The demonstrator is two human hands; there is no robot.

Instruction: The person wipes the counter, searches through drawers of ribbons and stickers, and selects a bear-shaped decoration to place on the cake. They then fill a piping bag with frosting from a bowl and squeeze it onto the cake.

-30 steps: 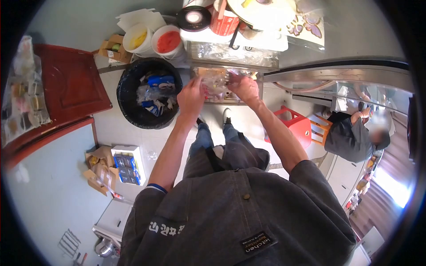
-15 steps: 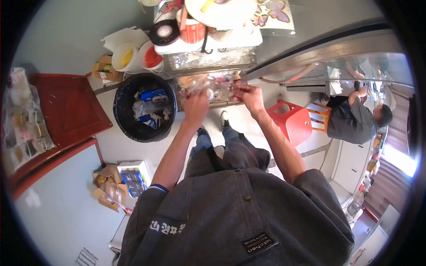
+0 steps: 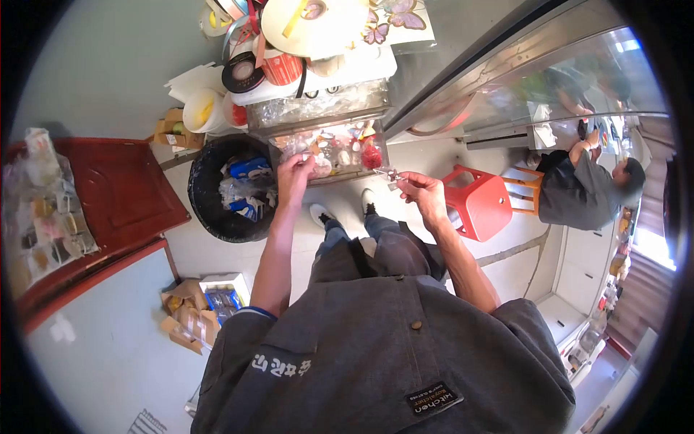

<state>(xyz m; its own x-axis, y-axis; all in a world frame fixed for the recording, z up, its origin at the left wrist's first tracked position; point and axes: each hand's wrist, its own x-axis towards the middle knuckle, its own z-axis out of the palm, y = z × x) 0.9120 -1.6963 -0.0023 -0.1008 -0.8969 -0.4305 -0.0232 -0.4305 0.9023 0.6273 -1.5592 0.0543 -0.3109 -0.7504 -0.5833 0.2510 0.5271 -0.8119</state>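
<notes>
An open drawer [image 3: 278,148] full of small clear packets and colourful bits is in front of me. My left hand [image 3: 293,177] is at the drawer's front left, its fingers closed near pale packets; what they hold, if anything, is hidden. My right hand [image 3: 424,194] is outside the drawer, to its right. Thumb and fingers there pinch a small clear packet [image 3: 391,176] with dark and whitish bits, held over the floor. A red fuzzy ball [image 3: 371,157] lies in the drawer's right part. Above it, another drawer [image 3: 318,105] holds clear plastic wrapping.
A black-lined bin [image 3: 202,210] with wrappers stands left of the drawer. A red stool [image 3: 481,202] is at the right, near a seated person [image 3: 589,188]. Ribbon spools [image 3: 242,72] crowd the white top. Open cardboard boxes [image 3: 189,318] sit at the lower left.
My hands have moved apart. The right one has come out of the drawer with a small packet; the left one has shifted to the drawer's left side. The drawer's contents are more exposed.
</notes>
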